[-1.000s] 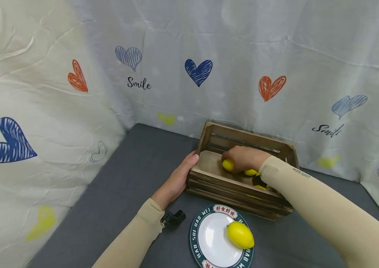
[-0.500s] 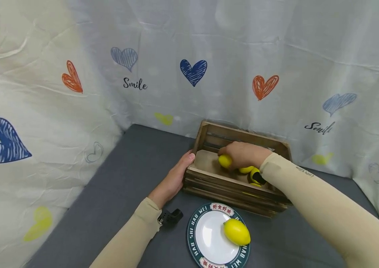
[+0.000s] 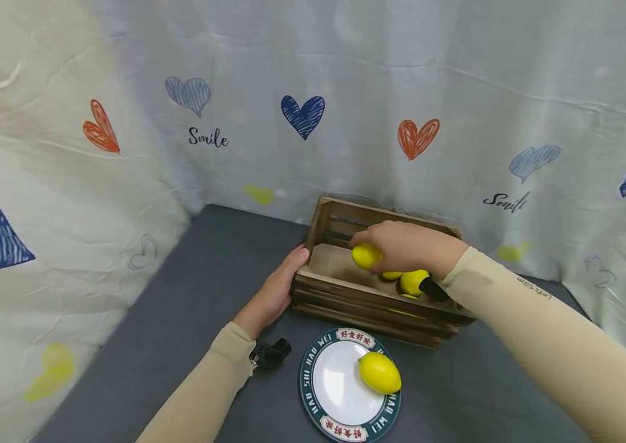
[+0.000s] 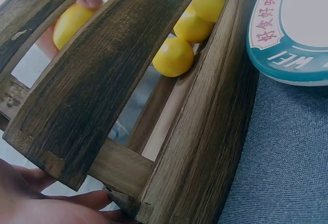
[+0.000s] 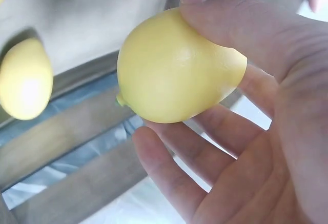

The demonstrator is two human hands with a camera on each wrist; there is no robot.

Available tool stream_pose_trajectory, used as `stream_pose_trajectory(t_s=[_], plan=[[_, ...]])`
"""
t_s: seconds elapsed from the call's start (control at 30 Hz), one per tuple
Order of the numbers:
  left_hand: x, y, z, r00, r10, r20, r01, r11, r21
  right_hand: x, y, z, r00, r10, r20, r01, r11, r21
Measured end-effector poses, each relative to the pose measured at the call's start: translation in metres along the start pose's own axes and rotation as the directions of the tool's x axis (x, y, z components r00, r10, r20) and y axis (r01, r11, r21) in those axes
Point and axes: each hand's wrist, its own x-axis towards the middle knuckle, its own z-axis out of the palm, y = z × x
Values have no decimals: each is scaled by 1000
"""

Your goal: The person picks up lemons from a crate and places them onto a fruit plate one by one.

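Note:
My right hand (image 3: 412, 246) pinches a yellow lemon (image 3: 367, 256) between thumb and fingers, over the inside of a wooden slatted crate (image 3: 357, 306). In the right wrist view the held lemon (image 5: 174, 70) shows its small greenish tip. Several other lemons (image 3: 412, 282) lie in the crate below that hand, partly hidden by it; through the slats the left wrist view shows lemons (image 4: 174, 57) too. At the crate's left end my left hand (image 3: 271, 292) grips the end wall near the front corner, its thumb up at the rim.
A white plate with a green lettered rim (image 3: 308, 384) stands in front of the crate, bearing one lemon (image 3: 380, 373). Dark grey cloth (image 3: 191, 307) covers the table. A pale curtain printed with hearts (image 3: 357, 74) hangs close behind the crate.
My right hand has lifted the lemon up from the crate's floor, uncovering more of the lemons beneath. The left hand keeps its place on the crate. The head view has shifted slightly.

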Motion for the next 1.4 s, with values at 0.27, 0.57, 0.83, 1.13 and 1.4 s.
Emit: stream_pose_trajectory(t_s=[0.27,0.57,0.83,1.13,1.4], plan=[[3,-1,-2,1000,1,-4,-1,1000,17,-35,-6,-12,997,57,-44,-56,998,38],[3,-3,0,1000,4,4,-4,999,35,-75,-27,-21,991,28,-133,-26,1000,14],[4,-2,-2,1000,2,3,-2,999,41,-92,-65,-18,973,-157,-167,135,981,-140],[5,-2,-3,1000,8,20,-8,1000,30,-96,-104,5,957,-284,-57,266,939,-219],[4,-1,-2,1000,-2,27,1,1000,28,-85,-111,41,946,-323,-11,309,914,-264]])
